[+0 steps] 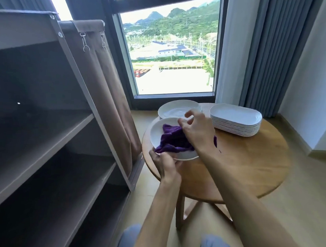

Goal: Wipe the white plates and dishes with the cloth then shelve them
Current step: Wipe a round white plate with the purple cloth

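Note:
My left hand [164,165] grips the near rim of a round white plate [158,129], held just above the left edge of the round wooden table [243,166]. A purple cloth [173,139] lies bunched in that plate, and my right hand [196,130] pinches its far part with curled fingers. Behind sits a stack of round white plates [176,109]. A stack of several white oval dishes [236,120] stands at the table's back right.
An open fabric-covered shelf unit [53,142] with bare shelves stands at the left, its brown curtain [105,84] hanging close to the table. A tall window [171,52] and grey curtains [278,51] are behind. My knees show at the bottom.

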`<move>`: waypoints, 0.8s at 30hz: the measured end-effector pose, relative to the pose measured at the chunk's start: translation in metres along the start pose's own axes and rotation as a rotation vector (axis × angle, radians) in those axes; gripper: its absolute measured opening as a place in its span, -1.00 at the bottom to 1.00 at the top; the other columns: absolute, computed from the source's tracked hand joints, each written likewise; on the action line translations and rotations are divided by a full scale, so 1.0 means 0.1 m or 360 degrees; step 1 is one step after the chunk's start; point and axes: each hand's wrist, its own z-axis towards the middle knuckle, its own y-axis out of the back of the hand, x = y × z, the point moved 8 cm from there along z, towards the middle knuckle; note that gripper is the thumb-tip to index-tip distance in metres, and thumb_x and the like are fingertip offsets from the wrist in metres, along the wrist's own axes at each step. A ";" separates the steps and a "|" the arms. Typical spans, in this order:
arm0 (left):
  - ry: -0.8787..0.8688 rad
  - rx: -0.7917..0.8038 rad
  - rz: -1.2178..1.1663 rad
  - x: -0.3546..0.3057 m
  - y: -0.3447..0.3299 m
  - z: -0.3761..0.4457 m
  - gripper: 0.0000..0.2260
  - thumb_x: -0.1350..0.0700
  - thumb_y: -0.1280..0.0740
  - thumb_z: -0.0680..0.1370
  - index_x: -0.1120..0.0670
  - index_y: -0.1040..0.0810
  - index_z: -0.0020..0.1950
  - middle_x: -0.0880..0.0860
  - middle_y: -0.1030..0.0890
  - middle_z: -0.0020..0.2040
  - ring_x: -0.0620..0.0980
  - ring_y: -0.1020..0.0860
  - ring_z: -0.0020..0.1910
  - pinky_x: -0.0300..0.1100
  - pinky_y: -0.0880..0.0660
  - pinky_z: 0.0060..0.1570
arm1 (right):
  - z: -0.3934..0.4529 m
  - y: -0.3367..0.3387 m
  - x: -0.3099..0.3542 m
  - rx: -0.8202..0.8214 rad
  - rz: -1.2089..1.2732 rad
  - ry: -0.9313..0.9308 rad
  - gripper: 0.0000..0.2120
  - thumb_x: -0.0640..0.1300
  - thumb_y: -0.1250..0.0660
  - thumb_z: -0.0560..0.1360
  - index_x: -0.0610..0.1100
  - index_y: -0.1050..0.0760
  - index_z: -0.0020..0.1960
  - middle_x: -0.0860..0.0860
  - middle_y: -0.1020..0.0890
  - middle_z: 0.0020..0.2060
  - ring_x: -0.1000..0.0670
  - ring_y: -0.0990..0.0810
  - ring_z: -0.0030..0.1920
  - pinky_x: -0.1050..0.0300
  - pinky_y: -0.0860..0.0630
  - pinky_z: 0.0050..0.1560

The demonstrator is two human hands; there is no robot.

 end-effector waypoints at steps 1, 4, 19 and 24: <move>-0.0048 -0.0012 -0.0043 0.01 0.04 -0.02 -0.45 0.47 -0.12 0.42 -0.08 -0.48 0.21 0.11 -0.63 0.12 0.13 -0.65 -0.05 0.04 -0.68 -0.26 | -0.06 -0.01 -0.05 -0.0099 -0.0109 -0.0017 -0.55 0.18 -0.44 0.48 -0.05 -0.54 0.27 -0.08 -0.66 0.11 -0.14 -0.58 0.21 0.01 -0.49 0.13; -0.0204 0.0021 -0.0047 0.00 0.08 -0.11 -0.35 0.39 -0.17 0.20 -0.17 -0.52 0.16 -0.18 -0.70 -0.10 -0.10 -0.70 -0.16 0.06 -0.67 -0.16 | -0.19 -0.26 -0.24 0.0007 -0.0277 -0.0170 -0.10 0.34 -0.50 0.33 -0.04 -0.28 0.51 -0.19 -0.32 0.46 -0.21 -0.22 0.51 -0.19 -0.29 0.43; -0.0212 0.0302 0.0274 -0.06 0.43 -0.24 -0.45 0.33 -0.25 0.15 -0.18 -0.61 -0.01 -0.03 -0.70 -0.09 0.06 -0.64 -0.08 0.01 -0.60 -0.18 | -0.02 -0.17 -0.61 -0.0029 -0.0237 -0.0246 -0.18 0.21 -0.60 0.13 0.03 -0.36 0.29 -0.07 -0.65 0.01 -0.22 -0.64 0.07 -0.01 -0.56 0.01; -0.0484 0.0557 0.0496 -0.38 0.17 -0.21 -0.41 0.24 -0.28 0.12 -0.16 -0.58 0.10 0.12 -0.63 0.10 0.16 -0.60 0.03 0.11 -0.57 -0.09 | 0.00 -0.15 -0.33 -0.0344 0.0110 -0.0045 -0.19 0.24 -0.53 0.28 0.01 -0.29 0.41 -0.13 -0.55 0.13 -0.23 -0.59 0.08 0.00 -0.51 0.01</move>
